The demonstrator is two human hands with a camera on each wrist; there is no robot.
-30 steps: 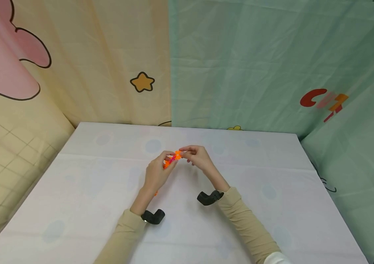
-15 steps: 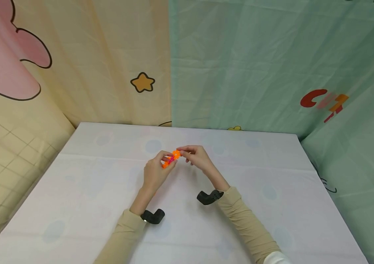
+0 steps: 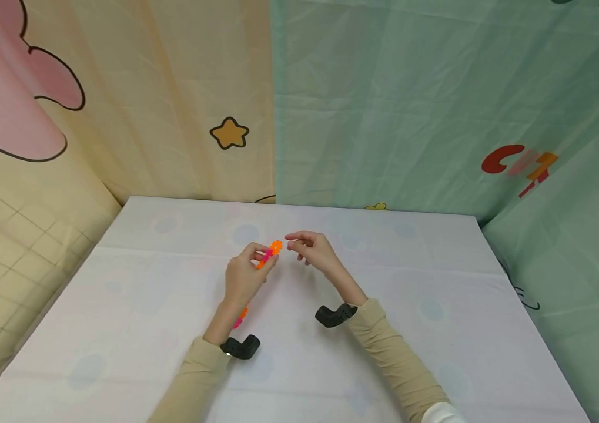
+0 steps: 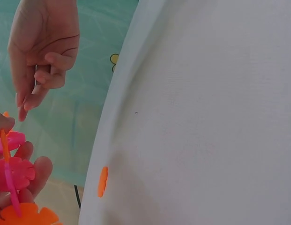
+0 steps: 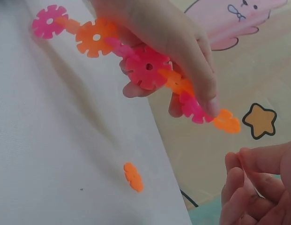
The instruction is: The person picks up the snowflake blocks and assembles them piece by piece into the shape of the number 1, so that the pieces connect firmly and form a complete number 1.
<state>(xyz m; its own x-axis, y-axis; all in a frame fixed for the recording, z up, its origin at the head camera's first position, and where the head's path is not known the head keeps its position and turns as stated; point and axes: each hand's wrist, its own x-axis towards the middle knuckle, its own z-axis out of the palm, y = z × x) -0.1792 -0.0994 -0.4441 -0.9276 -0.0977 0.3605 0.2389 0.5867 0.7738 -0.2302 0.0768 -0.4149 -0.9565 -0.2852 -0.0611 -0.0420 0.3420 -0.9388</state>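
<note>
My left hand [image 3: 241,275] pinches a chain of slotted flower-shaped plastic discs [image 5: 147,68], orange and pink in turn, slotted edge into edge. In the right wrist view the chain slants downward from a pink disc [image 5: 50,21] to an orange end disc [image 5: 227,122], which sticks out past the left thumb. Just right of that end, in the head view, is my right hand [image 3: 316,251]. Its fingers are loosely bent, thumb and index tips close together, with nothing between them. My left hand and forearm hide the chain's middle in the head view.
A single orange disc [image 5: 133,177] lies on the white-covered table [image 3: 410,341], also seen in the left wrist view. Patterned curtains [image 3: 373,117] stand behind the table and along its sides. A black wrist camera mount [image 3: 241,346] juts from the left wrist.
The right fingertips, earlier at the chain's orange end disc, are now apart from it. My left hand has shifted slightly left with the chain, and more of the chain's near end shows.
</note>
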